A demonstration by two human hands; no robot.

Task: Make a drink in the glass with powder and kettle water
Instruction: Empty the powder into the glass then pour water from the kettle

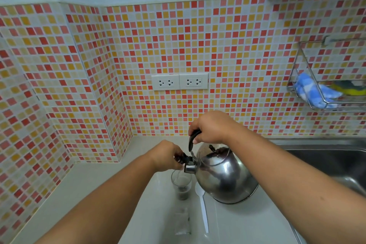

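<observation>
The glass (181, 185) stands on the pale counter (95, 184), directly under the spout of the steel kettle (223, 176). Dark powder lies in its bottom, and a thin stream of water runs from the spout into it. The kettle is tilted toward the glass, its base lifted on the far side from the spout.

The person's right hand (212, 128) is closed around the black handle (193, 138) on top of the kettle, fingers wrapped over it, holding the kettle in its tilt. Below and to the left of that grip, the left hand (168, 156) pinches the small black cap lever (183, 158) at the spout between fingertips, right above the rim of the glass.

Just right of the glass, under the kettle's belly, a white plastic spoon (203, 208) lies on the counter with its handle pointing toward the person. Nearer the person than the glass lies an opened clear sachet (182, 224).

To the right of the right forearm is a steel sink (324, 162). On the tiled wall behind the hands are two white socket plates (179, 81), and a wire rack (309, 85) at the right holds a blue checked cloth (311, 90).
</observation>
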